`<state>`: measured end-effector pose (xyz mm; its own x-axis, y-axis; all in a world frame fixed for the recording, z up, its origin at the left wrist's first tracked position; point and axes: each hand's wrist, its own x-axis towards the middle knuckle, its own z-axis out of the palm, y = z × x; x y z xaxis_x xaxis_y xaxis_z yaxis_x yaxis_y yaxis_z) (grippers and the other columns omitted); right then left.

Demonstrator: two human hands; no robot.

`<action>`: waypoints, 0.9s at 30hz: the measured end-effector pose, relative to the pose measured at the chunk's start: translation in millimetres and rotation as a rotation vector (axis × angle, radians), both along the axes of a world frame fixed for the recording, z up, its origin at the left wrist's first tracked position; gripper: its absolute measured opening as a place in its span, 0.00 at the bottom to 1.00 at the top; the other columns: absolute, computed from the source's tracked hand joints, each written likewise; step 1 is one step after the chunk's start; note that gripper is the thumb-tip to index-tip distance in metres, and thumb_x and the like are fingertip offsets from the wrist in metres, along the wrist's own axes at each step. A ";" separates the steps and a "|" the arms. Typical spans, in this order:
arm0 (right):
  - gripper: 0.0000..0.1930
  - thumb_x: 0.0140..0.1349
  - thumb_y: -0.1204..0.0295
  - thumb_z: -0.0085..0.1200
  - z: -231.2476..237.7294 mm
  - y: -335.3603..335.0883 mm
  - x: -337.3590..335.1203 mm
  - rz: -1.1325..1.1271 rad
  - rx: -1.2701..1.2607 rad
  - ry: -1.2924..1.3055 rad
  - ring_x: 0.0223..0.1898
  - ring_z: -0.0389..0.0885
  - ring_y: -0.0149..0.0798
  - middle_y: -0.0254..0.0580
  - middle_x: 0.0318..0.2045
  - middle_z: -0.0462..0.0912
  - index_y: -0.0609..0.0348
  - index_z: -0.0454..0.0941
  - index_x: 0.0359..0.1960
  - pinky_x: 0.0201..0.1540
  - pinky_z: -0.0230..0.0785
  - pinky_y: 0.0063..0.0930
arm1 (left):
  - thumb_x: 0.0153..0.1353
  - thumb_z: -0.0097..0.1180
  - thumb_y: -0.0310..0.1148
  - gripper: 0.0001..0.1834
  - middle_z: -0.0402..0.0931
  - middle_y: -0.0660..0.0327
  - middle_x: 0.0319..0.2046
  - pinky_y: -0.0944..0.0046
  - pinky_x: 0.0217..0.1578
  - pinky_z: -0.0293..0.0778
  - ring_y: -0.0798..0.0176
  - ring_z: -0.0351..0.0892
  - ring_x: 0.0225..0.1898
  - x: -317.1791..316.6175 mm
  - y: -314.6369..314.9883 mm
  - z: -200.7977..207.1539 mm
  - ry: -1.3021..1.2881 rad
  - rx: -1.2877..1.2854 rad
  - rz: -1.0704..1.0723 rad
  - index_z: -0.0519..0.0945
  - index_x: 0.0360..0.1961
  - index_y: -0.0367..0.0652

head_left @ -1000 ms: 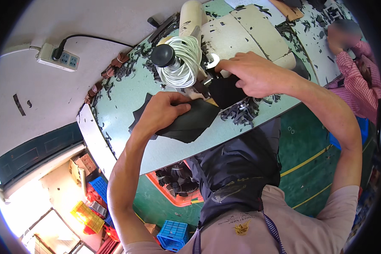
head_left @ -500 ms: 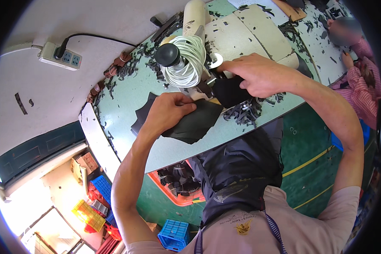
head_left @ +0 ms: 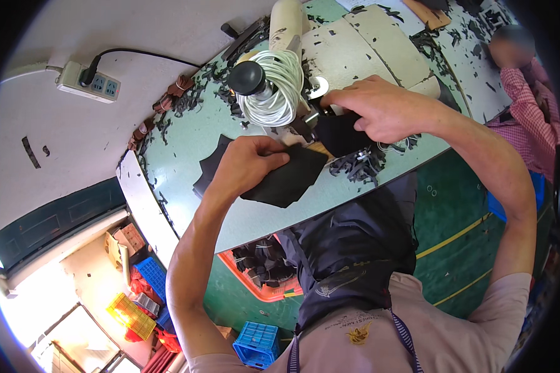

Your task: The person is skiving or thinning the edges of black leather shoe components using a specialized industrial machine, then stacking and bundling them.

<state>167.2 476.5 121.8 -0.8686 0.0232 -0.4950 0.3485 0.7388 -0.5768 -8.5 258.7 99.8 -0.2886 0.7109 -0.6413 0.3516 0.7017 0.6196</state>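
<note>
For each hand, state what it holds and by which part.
Left hand grips the black sheet at its upper-left edge; right hand pinches its far end at the machine.

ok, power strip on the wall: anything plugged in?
Plugged in. One black plug sits in the white power strip, its black cable running toward the table; other sockets look free.

Count at my station: two dark cut pieces, one [head_left: 286, 180] under my left hand [head_left: 246, 165], one [head_left: 339, 133] under my right hand [head_left: 373, 112]. One machine [head_left: 354, 50] on the surface [head_left: 186, 143], one coil of white cord [head_left: 280, 93], one power strip [head_left: 87, 81], one orange bin [head_left: 255, 283], one blue crate [head_left: 258, 342].
</note>
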 end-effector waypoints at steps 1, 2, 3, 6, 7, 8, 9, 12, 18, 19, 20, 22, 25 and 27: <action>0.19 0.53 0.83 0.57 2.0 3.7 3.2 0.002 0.001 -0.002 0.52 0.75 0.58 0.55 0.48 0.77 0.63 0.78 0.49 0.56 0.67 0.43 | 0.55 0.67 0.39 0.19 0.86 0.53 0.37 0.62 0.42 0.76 0.59 0.85 0.37 1.2 3.9 3.2 0.062 -0.072 0.008 0.86 0.46 0.41; 0.20 0.53 0.83 0.57 3.6 8.7 6.4 0.057 -0.028 0.029 0.52 0.75 0.58 0.55 0.48 0.77 0.62 0.78 0.50 0.55 0.67 0.43 | 0.55 0.67 0.40 0.19 0.86 0.52 0.37 0.61 0.42 0.76 0.58 0.86 0.37 2.1 7.2 3.5 0.123 -0.145 0.016 0.87 0.45 0.42; 0.20 0.53 0.83 0.57 3.3 13.0 9.2 0.111 -0.058 0.060 0.52 0.75 0.57 0.55 0.48 0.77 0.61 0.79 0.50 0.55 0.67 0.43 | 0.55 0.67 0.40 0.19 0.86 0.52 0.37 0.61 0.42 0.76 0.58 0.86 0.37 2.2 11.5 0.9 0.122 -0.144 0.019 0.87 0.45 0.42; 0.20 0.53 0.83 0.56 0.5 21.7 12.1 0.181 -0.164 0.199 0.54 0.74 0.57 0.56 0.50 0.77 0.59 0.79 0.50 0.55 0.67 0.43 | 0.55 0.67 0.42 0.19 0.85 0.52 0.36 0.58 0.43 0.76 0.55 0.86 0.37 4.2 21.2 -2.4 0.186 -0.075 -0.073 0.87 0.44 0.44; 0.20 0.53 0.83 0.56 -5.0 20.9 8.2 0.179 -0.161 0.204 0.54 0.74 0.57 0.56 0.50 0.77 0.59 0.79 0.50 0.55 0.67 0.43 | 0.55 0.67 0.42 0.18 0.86 0.52 0.36 0.58 0.43 0.76 0.54 0.85 0.37 7.7 25.0 -5.8 0.222 0.002 -0.069 0.87 0.44 0.44; 0.20 0.53 0.83 0.57 -15.5 18.2 5.4 0.199 -0.132 0.244 0.54 0.75 0.58 0.56 0.50 0.77 0.60 0.79 0.50 0.55 0.68 0.43 | 0.55 0.67 0.42 0.18 0.86 0.53 0.36 0.57 0.43 0.76 0.54 0.85 0.37 12.7 33.1 -5.2 0.246 0.083 -0.073 0.87 0.44 0.45; 0.20 0.54 0.82 0.57 -22.8 17.5 3.9 0.219 -0.102 0.283 0.54 0.75 0.58 0.57 0.50 0.78 0.60 0.78 0.50 0.56 0.68 0.44 | 0.56 0.68 0.44 0.22 0.85 0.51 0.34 0.63 0.43 0.75 0.65 0.83 0.36 8.7 35.8 4.3 0.169 -0.020 -0.108 0.87 0.44 0.37; 0.20 0.54 0.81 0.58 -0.2 -2.0 -8.6 0.058 0.032 0.016 0.53 0.76 0.60 0.58 0.49 0.78 0.62 0.78 0.51 0.56 0.69 0.46 | 0.56 0.67 0.44 0.22 0.86 0.54 0.35 0.64 0.43 0.75 0.67 0.83 0.37 -8.4 0.3 -12.8 -0.121 0.129 -0.050 0.87 0.44 0.37; 0.21 0.52 0.83 0.57 6.7 17.8 6.4 0.129 -0.047 0.032 0.57 0.74 0.57 0.57 0.52 0.77 0.61 0.78 0.51 0.57 0.68 0.44 | 0.54 0.66 0.41 0.19 0.86 0.51 0.36 0.59 0.43 0.76 0.55 0.86 0.38 0.7 13.8 0.9 0.158 -0.128 -0.031 0.87 0.44 0.41; 0.22 0.51 0.84 0.56 10.6 20.7 5.4 0.173 -0.116 0.000 0.59 0.72 0.56 0.55 0.54 0.76 0.60 0.78 0.51 0.58 0.68 0.42 | 0.54 0.67 0.42 0.19 0.85 0.50 0.36 0.58 0.44 0.76 0.54 0.86 0.39 0.7 19.0 1.1 0.211 -0.140 -0.075 0.87 0.43 0.41; 0.22 0.51 0.84 0.56 11.6 20.5 4.2 0.177 -0.113 0.008 0.59 0.72 0.56 0.55 0.54 0.76 0.60 0.78 0.51 0.58 0.68 0.42 | 0.54 0.67 0.42 0.19 0.85 0.50 0.36 0.58 0.44 0.76 0.54 0.86 0.39 3.4 22.9 -2.0 0.220 -0.139 -0.071 0.87 0.43 0.41; 0.23 0.50 0.84 0.56 6.1 18.7 3.8 0.202 -0.148 0.083 0.62 0.69 0.53 0.53 0.56 0.74 0.59 0.79 0.50 0.61 0.66 0.39 | 0.53 0.68 0.43 0.20 0.85 0.49 0.37 0.57 0.45 0.76 0.52 0.85 0.40 11.8 30.3 -14.2 0.197 0.137 -0.008 0.87 0.43 0.41; 0.23 0.50 0.83 0.57 -6.5 5.8 -11.1 0.171 -0.077 0.047 0.62 0.68 0.54 0.56 0.55 0.75 0.60 0.79 0.51 0.62 0.65 0.40 | 0.54 0.67 0.41 0.18 0.85 0.49 0.35 0.59 0.45 0.76 0.54 0.86 0.40 -1.1 13.8 -11.7 0.048 0.132 -0.032 0.87 0.41 0.40; 0.22 0.51 0.82 0.57 0.7 -2.2 -13.7 0.055 0.012 -0.096 0.57 0.73 0.56 0.58 0.51 0.77 0.63 0.78 0.51 0.59 0.67 0.43 | 0.56 0.66 0.40 0.16 0.86 0.52 0.32 0.60 0.42 0.77 0.57 0.86 0.36 -2.2 -0.8 -15.5 0.005 0.152 -0.035 0.88 0.41 0.41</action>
<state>153.4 474.2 122.5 -0.8170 -0.0162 -0.5764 0.3610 0.7651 -0.5332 -10.7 258.0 84.3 -0.2647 0.8092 -0.5245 0.3776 0.5874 0.7158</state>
